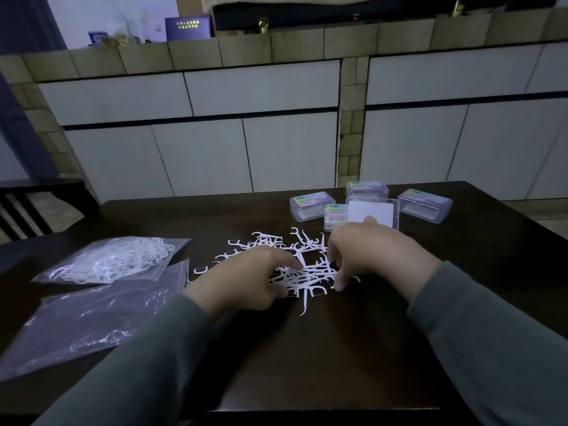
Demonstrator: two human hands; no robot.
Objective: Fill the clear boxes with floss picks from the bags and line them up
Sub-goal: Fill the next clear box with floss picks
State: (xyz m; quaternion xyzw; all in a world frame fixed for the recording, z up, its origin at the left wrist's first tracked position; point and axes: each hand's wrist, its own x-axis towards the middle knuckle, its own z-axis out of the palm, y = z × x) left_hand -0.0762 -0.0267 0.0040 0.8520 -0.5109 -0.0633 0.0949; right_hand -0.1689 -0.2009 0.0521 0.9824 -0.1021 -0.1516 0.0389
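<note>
A loose heap of white floss picks (295, 265) lies scattered on a dark wooden table (338, 348), directly between and under a person's two hands. The left hand (242, 281) rests at the heap's near-left edge, fingers curled down into the picks with the forefinger stretched across them; whether it actually pinches one cannot be told. The right hand (368, 256) arches over the heap's right side, its fingertips and thumb drawn down onto the picks, and again a firm pinch cannot be made out. Both arms wear grey-green sleeves (491, 348).

Just beyond the right hand stands an open clear box (372, 212), its pale inside showing. Around it sit four more clear boxes with coloured labels: one to the left (312, 206), a small one touching the open box's left side (335, 215), one behind (367, 189) and one to the right (425, 206).

To the left of the heap lie two clear plastic bags: a far one (116, 259) holding picks, and a nearer one (92, 321) that looks nearly flat. Pale cabinet doors (199, 155) run behind the table.
</note>
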